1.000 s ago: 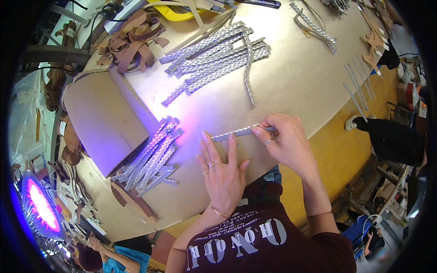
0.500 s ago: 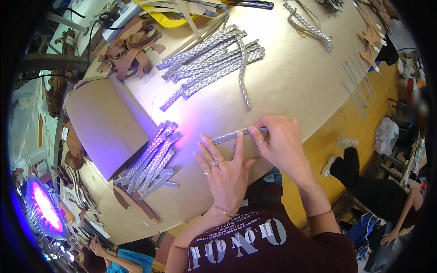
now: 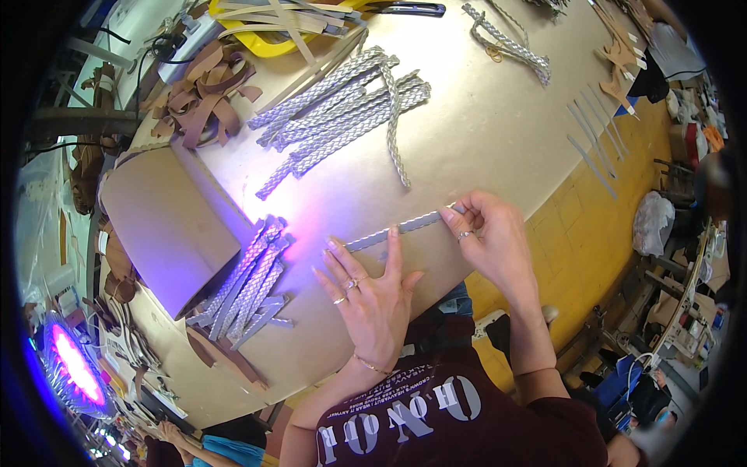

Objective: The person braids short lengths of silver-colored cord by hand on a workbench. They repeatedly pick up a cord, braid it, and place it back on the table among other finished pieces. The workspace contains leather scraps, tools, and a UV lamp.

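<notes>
A thin grey strip with a pale braided-looking edge (image 3: pixel 420 222) lies slantwise on the table in front of me. My left hand (image 3: pixel 372 307) is spread flat, its fingertips pressing along the strip's left part; it is open. At the strip's right end, my right hand (image 3: pixel 494 237) pinches it between thumb and fingers. To the left of my left hand sits a bundle of silver braided straps (image 3: pixel 261 272) with plain grey ends. Farther off, a larger pile of silver braided straps (image 3: pixel 342 117) lies with one loose braid across its right side.
A curved brown panel (image 3: pixel 167 226) stands left, below a heap of brown strips (image 3: pixel 206 97). A yellow tray (image 3: pixel 272 48) holds pale strips at the back. More braids (image 3: pixel 510 47) lie far right, and thin grey strips (image 3: pixel 595 144) near the table's right edge. A bright lamp (image 3: pixel 74 362) glows lower left.
My right hand has slid rightward along the strip, away from my left hand, so more of the strip shows between them. My left hand stays flat on it. The whole view has shifted slightly.
</notes>
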Demonstrator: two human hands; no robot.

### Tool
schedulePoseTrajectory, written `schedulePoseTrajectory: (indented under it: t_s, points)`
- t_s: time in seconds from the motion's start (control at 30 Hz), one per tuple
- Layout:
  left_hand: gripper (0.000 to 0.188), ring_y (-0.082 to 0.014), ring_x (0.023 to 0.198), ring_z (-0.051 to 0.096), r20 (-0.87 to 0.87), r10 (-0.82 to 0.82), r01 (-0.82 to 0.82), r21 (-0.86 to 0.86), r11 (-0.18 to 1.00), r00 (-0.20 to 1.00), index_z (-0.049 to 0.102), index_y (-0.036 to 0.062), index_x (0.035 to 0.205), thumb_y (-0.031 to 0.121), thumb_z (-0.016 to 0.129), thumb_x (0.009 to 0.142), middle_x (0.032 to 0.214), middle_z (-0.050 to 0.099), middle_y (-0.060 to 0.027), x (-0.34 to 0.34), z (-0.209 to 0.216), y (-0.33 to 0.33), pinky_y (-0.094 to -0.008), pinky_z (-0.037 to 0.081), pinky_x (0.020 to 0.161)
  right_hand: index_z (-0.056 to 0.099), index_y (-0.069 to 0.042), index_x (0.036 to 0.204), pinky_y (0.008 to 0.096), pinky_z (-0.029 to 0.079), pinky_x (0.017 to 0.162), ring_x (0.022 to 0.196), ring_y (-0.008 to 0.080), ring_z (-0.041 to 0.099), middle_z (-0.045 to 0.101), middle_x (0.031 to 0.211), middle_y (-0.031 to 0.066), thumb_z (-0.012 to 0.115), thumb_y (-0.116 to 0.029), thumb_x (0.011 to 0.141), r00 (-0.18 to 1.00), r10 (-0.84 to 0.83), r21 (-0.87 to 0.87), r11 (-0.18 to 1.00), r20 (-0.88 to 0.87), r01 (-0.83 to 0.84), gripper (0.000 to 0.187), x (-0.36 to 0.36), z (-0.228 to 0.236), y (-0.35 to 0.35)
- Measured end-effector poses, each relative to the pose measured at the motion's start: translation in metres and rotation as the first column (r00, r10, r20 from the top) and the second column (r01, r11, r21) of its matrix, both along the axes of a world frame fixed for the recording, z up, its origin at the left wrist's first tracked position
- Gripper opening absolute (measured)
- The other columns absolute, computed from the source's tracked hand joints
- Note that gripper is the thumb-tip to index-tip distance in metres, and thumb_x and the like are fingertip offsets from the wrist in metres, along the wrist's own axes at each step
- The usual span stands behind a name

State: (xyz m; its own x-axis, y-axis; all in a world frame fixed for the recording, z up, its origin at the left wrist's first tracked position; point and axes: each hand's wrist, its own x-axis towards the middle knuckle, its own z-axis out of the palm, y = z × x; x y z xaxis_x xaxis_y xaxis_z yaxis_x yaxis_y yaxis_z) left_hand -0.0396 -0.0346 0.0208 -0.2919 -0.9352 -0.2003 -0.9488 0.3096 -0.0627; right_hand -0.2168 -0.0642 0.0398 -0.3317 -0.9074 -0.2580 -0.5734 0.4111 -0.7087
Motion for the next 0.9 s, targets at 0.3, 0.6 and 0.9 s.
schedulePoseTrajectory:
  t_s: [0.3,0.6,0.9]
  points:
    - [0.076,-0.0515,0.137,0.038,-0.005,0.001,-0.001,0.018,1.0,1.0,0.038,0.0369,0.152,0.067,0.058,0.084,0.148,0.03,-0.0424,0.0,0.001,0.0,-0.0624,0.024,0.116,0.065,-0.002,0.082,0.0383,0.042,0.07,0.067,0.027,0.059,0.062,0.07,0.0097,0.072,-0.017,0.088,0.998,0.017,-0.023,1.0,-0.052,-0.018,0.019,0.003,-0.006,0.003]
    - [0.077,-0.0513,0.137,0.037,-0.012,0.006,-0.006,0.014,1.0,1.0,0.039,0.0369,0.152,0.067,0.059,0.084,0.148,0.03,-0.0419,0.0,0.0,0.0,-0.0618,0.023,0.116,0.062,-0.003,0.08,0.0383,0.04,0.073,0.067,0.0257,0.059,0.062,0.07,0.0082,0.073,-0.016,0.087,0.997,-0.002,-0.05,0.999,-0.079,-0.001,0.019,0.006,-0.007,0.004]
    - [0.075,-0.0537,0.138,0.035,-0.032,0.006,-0.005,0.032,0.999,0.999,0.04,0.0363,0.151,0.065,0.059,0.085,0.149,0.027,-0.0428,0.001,0.0,0.0,-0.061,0.022,0.117,0.068,0.003,0.084,0.0294,0.046,0.058,0.06,0.0143,0.057,0.063,0.065,0.0059,0.077,-0.013,0.085,0.987,-0.161,-0.064,0.985,-0.008,0.16,0.018,0.005,-0.011,0.006]
